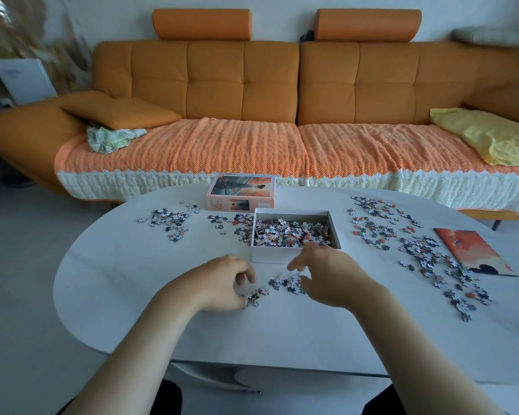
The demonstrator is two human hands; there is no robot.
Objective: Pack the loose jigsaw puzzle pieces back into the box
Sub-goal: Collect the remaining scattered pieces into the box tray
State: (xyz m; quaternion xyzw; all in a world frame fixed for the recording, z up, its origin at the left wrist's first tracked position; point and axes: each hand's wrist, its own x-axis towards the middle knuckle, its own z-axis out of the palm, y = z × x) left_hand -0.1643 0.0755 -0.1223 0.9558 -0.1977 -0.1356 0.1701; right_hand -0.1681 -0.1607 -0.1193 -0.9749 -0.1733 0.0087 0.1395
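An open white box (282, 254) partly filled with puzzle pieces stands in the middle of the white oval table (132, 295). Just in front of it lies a small cluster of loose pieces (285, 284). My left hand (225, 283) curls over the cluster's left end, fingertips on a few pieces (253, 296). My right hand (327, 272) hovers over the right end with fingers spread, empty as far as I can see. More loose pieces lie scattered at the left (171, 220) and the right (426, 253) of the table.
The box lid (240, 191) with its picture sits behind the box at the table's far edge. A flat orange reference picture (474, 250) lies at the right. An orange sofa (252, 85) stands beyond the table.
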